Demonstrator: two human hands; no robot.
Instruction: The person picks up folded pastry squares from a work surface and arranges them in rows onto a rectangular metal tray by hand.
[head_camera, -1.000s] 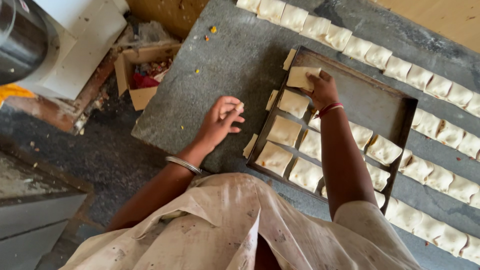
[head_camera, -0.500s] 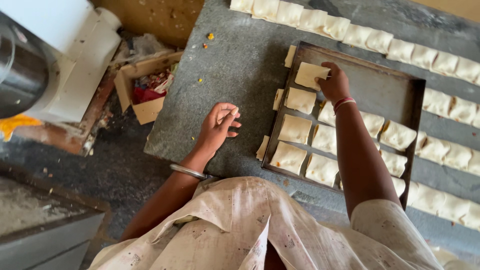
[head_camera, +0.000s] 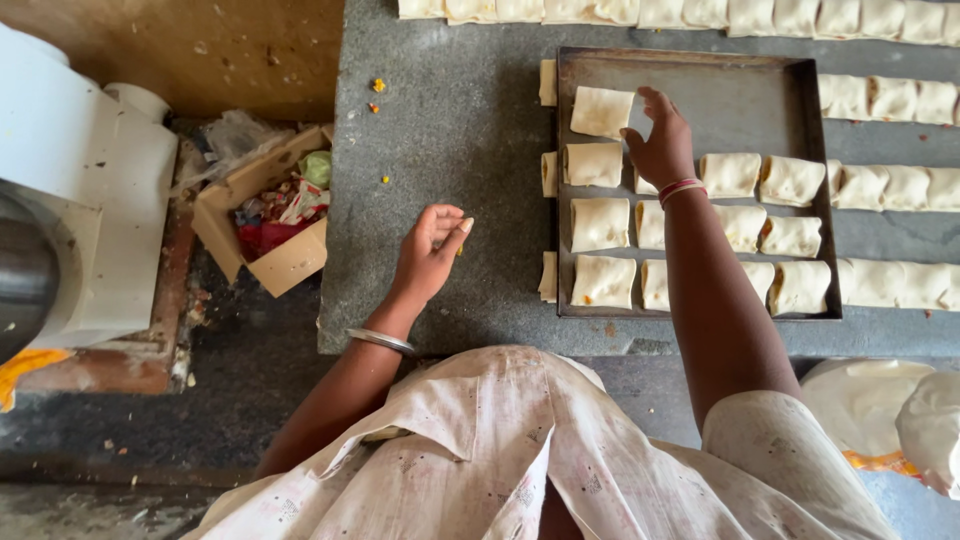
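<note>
Resting right hand (head_camera: 662, 140) on dough square (head_camera: 601, 110) in tray (head_camera: 745, 85), fingers apparently loose; left hand (head_camera: 430, 250) half-curled, empty.

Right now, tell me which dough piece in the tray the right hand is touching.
The far-left corner piece, alone in the top row; the right hand's fingers rest at its edge.

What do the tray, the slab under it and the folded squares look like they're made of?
Tray: probably metal, dull grey and stained, with thin raised rims. Slab: likely stone, speckled grey and matte, with a thick squared edge. Folded squares: raw dough by the look, pale, soft and floury. The right hand is beside the top one.
</note>
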